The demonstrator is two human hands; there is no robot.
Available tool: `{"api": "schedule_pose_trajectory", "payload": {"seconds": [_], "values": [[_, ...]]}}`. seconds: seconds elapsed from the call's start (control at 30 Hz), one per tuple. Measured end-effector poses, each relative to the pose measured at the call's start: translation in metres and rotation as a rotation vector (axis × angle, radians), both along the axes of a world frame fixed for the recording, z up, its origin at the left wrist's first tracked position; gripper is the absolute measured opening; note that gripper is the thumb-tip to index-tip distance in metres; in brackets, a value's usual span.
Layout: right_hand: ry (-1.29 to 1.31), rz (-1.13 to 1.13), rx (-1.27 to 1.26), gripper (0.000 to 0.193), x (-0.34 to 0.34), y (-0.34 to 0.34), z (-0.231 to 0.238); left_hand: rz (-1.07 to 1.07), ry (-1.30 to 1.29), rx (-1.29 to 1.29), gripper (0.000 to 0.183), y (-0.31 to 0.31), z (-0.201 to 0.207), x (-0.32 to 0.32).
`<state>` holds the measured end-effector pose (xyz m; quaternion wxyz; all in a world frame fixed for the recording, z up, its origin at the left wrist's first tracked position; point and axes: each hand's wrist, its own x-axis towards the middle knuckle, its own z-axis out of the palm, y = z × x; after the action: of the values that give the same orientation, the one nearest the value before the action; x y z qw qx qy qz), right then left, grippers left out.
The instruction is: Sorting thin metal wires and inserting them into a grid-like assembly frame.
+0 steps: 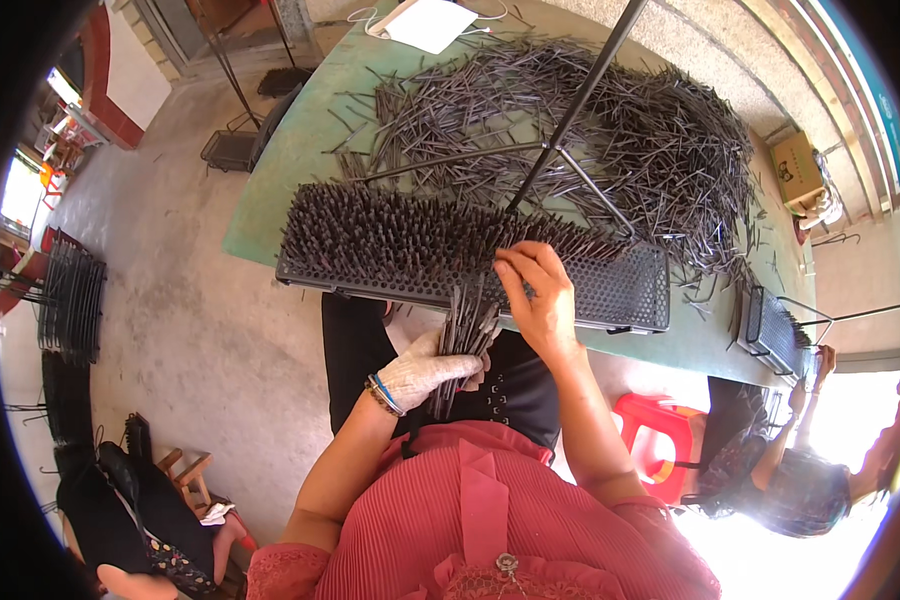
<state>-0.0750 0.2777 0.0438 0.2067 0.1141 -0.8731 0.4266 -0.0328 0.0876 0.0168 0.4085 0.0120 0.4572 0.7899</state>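
A bundle of thin dark sticks [462,335] stands tilted in my left hand [432,372], which wears a pale glove and is closed around it. My bare right hand [540,295] is over the black perforated rack [610,292]. Its thumb and forefinger pinch a dark stick at the edge of the filled holes; the fingertips partly hide it. Many upright sticks [380,235] crowd the rack's left and middle, while bare holes show along the front right. The bundle's top reaches the rack's front edge.
Loose dark sticks [670,160] are heaped on the green table [280,200] behind the rack. A dark metal rod frame [580,100] rises from the rack. At right, another person's arm [798,400] reaches to a second rack [770,325], near a red stool [660,440].
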Motion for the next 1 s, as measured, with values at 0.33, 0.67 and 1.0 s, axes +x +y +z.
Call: {"api": "schedule_pose_trajectory", "payload": {"seconds": [0.33,0.67,1.0], "values": [[-0.596,0.088,-0.540,0.018,0.014,0.018,-0.004,-0.151,0.058,-0.085,0.035,0.005,-0.002,-0.007],[-0.165,-0.231,-0.498,0.019,-0.008,0.036,-0.007,-0.064,-0.095,-0.069,0.031,0.021,-0.012,-0.005],[0.084,-0.134,-0.117,0.011,-0.014,0.022,-0.008,-0.028,-0.214,-0.050,0.032,0.025,-0.007,-0.004]]}}
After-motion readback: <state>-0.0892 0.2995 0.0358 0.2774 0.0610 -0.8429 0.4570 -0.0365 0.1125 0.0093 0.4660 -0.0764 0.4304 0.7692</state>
